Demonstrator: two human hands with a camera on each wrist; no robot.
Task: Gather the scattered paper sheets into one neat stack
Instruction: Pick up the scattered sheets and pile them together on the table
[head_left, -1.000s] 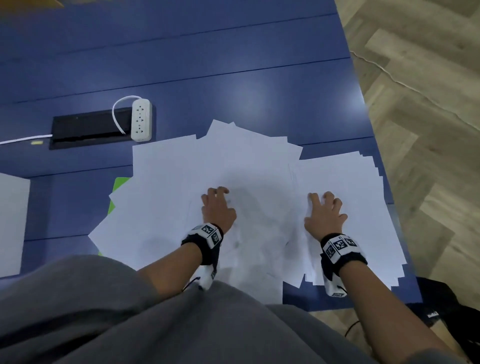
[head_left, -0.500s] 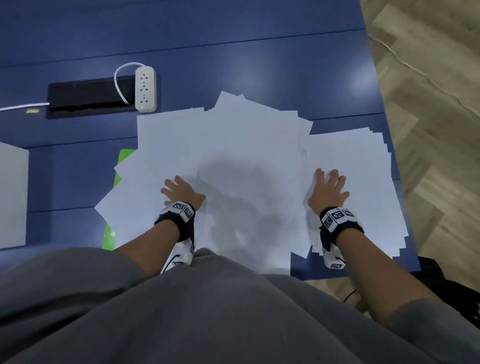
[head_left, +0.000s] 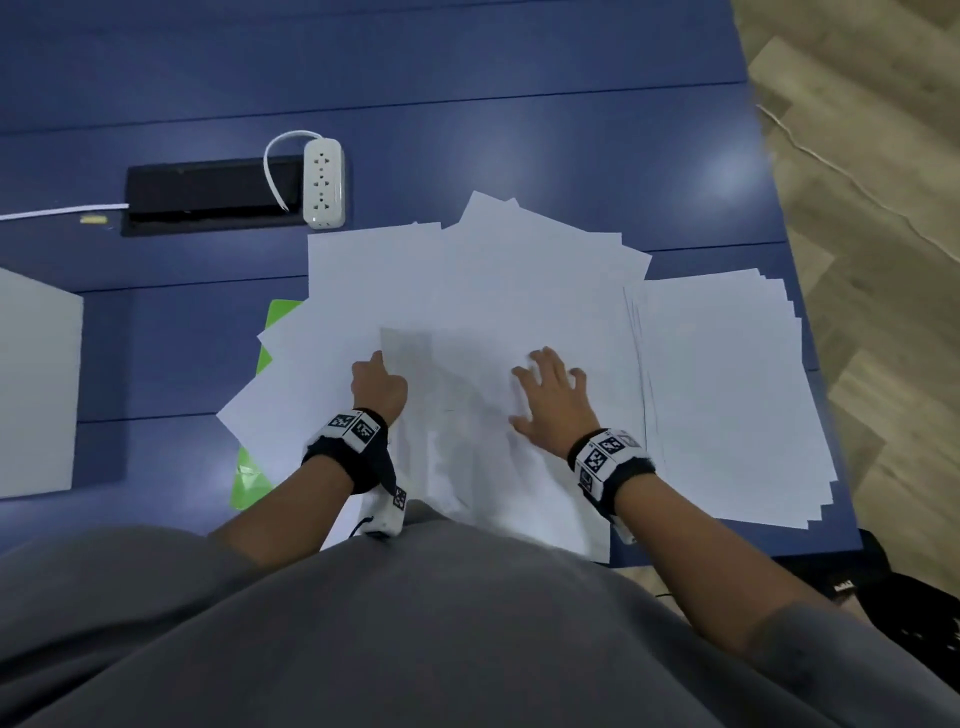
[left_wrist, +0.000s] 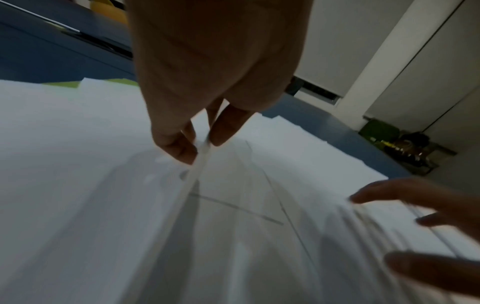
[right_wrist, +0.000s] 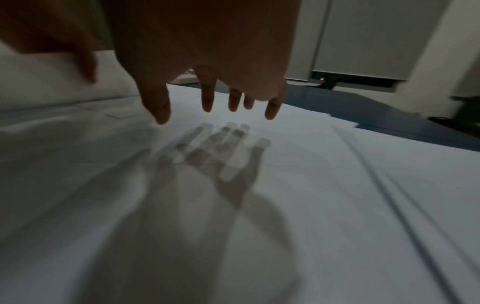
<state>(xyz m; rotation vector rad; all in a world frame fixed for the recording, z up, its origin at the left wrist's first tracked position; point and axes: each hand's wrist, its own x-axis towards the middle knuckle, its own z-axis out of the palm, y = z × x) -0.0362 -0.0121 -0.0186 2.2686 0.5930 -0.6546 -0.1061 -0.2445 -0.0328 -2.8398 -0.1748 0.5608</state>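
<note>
Pinching a blank sheet (left_wrist: 197, 164), left hand (head_left: 378, 384); right hand (head_left: 550, 400) fingers spread.

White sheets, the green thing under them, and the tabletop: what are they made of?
White sheets: thin matte paper; a lifted edge bends between the left hand fingers. Green sheet: glossy, probably plastic or coated card. Tabletop: smooth blue panels with soft glare, probably laminate or painted board.

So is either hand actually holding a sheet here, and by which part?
The left hand pinches a paper sheet by its raised left edge, between thumb and fingertips. The right hand holds nothing; its fingers spread over the scattered sheets.
</note>
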